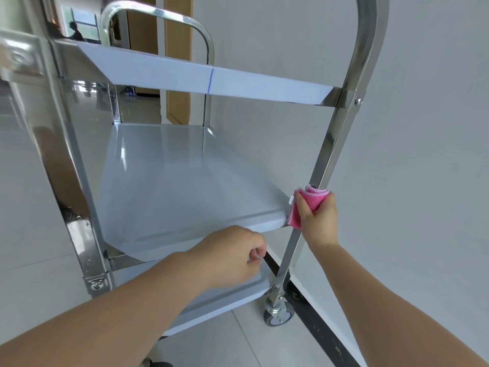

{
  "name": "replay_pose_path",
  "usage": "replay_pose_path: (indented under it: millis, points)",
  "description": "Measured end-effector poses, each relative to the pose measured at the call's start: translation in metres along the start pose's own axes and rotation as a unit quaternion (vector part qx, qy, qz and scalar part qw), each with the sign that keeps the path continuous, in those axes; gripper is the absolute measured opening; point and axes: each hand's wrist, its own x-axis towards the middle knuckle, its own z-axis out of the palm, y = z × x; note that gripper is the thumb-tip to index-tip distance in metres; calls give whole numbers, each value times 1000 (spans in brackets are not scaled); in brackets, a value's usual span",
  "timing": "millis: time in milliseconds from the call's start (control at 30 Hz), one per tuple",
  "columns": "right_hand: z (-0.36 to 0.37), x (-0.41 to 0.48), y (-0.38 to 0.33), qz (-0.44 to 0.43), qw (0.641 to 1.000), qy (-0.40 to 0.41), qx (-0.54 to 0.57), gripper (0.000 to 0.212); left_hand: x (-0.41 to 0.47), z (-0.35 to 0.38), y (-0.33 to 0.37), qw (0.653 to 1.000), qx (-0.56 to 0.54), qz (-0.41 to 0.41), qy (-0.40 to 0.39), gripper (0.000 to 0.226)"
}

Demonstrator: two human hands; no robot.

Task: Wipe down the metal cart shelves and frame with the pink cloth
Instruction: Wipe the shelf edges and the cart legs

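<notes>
Wiping at the near right post (334, 144) of the metal cart (158, 160): the right grip (318, 217) is closed round the folded pink cloth (313, 198), which wraps the post just where the middle shelf (185, 205) joins it. The left grip (235, 254) hangs just below the front edge of that shelf and above the bottom shelf (227, 296), fingers curled, with nothing visible in them. Its forearm crosses in front of the bottom shelf and hides part of it. The top shelf (185, 72) spans the view overhead and bears a thin blue line on its rim. At the foot of the post a caster (279, 313) stands on the pale tiled floor (264, 343), beside a dark skirting strip (325, 337) along the grey wall (410, 128) near the cart's right side. The near left post (72, 186) is blurred. Beyond the far handle (156, 14) stands a wooden door frame (177, 49).
</notes>
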Motion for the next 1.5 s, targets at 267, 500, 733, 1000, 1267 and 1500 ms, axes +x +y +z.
replay_pose_path:
  millis: [267, 500, 733, 1000, 1267, 1500]
  points:
    - [-7, 41, -77, -83, 996, 37, -15, 28, -1, -13, 4, 1000, -6, 15, 18, 17]
    - [-21, 75, -130, -107, 993, 47, -30, 42, -3, -21, 7, 999, -18, 12, 40, 18]
    - [-18, 40, -96, -75, 995, 27, -54, 37, -22, -11, -1, 999, -23, -7, 36, 18]
    - [-21, -20, -29, -4, 980, 69, -189, 31, -51, 2, -11, 999, -25, -20, 23, 16]
    - [-9, -75, -12, 24, 988, -15, -155, 5, -79, 21, -27, 998, -33, -44, 16, 14]
    - [10, -90, -12, 111, 994, -8, -17, 12, -108, 33, -36, 998, -2, -58, 1, 14]
